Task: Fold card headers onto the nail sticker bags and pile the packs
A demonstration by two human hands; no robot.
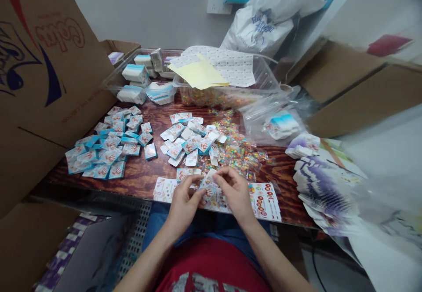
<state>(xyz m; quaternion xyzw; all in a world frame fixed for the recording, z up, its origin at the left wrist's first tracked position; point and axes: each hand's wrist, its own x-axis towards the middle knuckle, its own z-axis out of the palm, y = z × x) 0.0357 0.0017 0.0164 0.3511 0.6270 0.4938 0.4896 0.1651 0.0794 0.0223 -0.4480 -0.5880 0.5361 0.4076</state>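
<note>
At the near edge of a dark wooden table (145, 175), my left hand (185, 202) and my right hand (234, 191) pinch one small blue-and-white printed card packet (208, 187) between their fingertips. Under the hands lies a sticker sheet with coloured dots (267, 200). Just beyond them is a loose heap of white card packets (191, 139) mixed with small clear bags of coloured beads (238, 149). To the left is a spread of blue packets (108, 144).
Clear plastic tubs (132, 83) at the back hold stacked packets, beads and yellow and white sheets (211, 67). Large cardboard boxes (42, 63) stand left and right (356, 85). A fanned stack of purple-printed cards (323, 182) lies at the right. A white plastic bag (267, 19) leans on the wall.
</note>
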